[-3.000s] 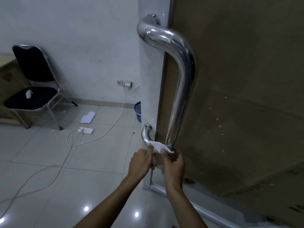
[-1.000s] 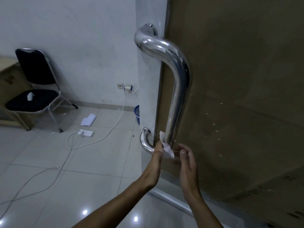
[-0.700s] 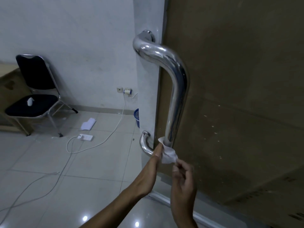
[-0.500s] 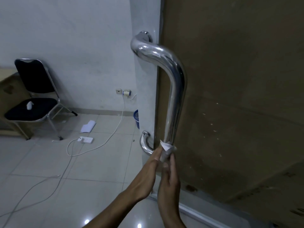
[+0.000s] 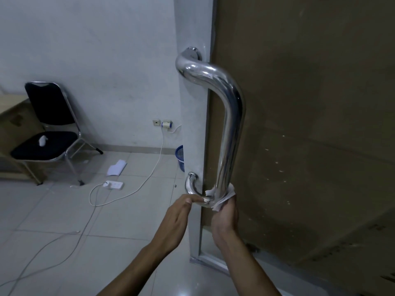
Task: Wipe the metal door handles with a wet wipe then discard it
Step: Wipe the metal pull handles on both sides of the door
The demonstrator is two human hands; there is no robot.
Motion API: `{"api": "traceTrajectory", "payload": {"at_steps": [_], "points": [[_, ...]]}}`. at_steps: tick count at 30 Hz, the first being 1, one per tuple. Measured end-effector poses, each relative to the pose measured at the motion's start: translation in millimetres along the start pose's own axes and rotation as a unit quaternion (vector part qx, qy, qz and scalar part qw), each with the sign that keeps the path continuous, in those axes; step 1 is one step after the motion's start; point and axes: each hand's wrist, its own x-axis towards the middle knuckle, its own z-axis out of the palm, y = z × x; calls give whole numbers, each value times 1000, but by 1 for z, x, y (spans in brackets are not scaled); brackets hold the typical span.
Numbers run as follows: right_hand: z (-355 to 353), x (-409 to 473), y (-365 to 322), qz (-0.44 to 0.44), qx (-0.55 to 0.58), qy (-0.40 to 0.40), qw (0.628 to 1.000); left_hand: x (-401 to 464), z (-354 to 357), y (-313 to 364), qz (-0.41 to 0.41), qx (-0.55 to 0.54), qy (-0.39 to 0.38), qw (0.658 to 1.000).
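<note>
A tall polished metal door handle (image 5: 232, 116) runs down the edge of a glass door backed with brown board. A white wet wipe (image 5: 222, 198) is wrapped round the handle's lower bend. My right hand (image 5: 224, 216) grips the wipe from below, with its fingers hidden behind the bar. My left hand (image 5: 178, 214) reaches up on the left, fingertips touching the lower curve of the handle beside the wipe and holding nothing.
A blue bin (image 5: 180, 157) stands on the floor behind the door frame. A black chair (image 5: 46, 129) carries a small white object on its seat. A power strip (image 5: 113, 184), white cables and a sheet of paper (image 5: 117, 167) lie on the tiled floor.
My right hand has taken the wipe and wrapped it round the handle's lower bend. My left hand has let the wipe go and now touches the bare metal beside it.
</note>
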Motion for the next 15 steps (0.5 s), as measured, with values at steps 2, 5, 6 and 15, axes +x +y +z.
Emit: {"api": "traceTrajectory", "payload": {"at_steps": [2,5,6,15], "points": [[-2,6,-8,-21,-50,-26,998,2,0,-2,14,14,22,1000],[-3,11,-19,-37,-103,-35,993,9,-2,-10,18,41,63,997],[-2,8,-23,-52,-136,-38,989,10,-2,-13,16,44,69,997],[27,-23,-103,-153,-202,-251,934,17,-10,-9,33,14,88,995]]}}
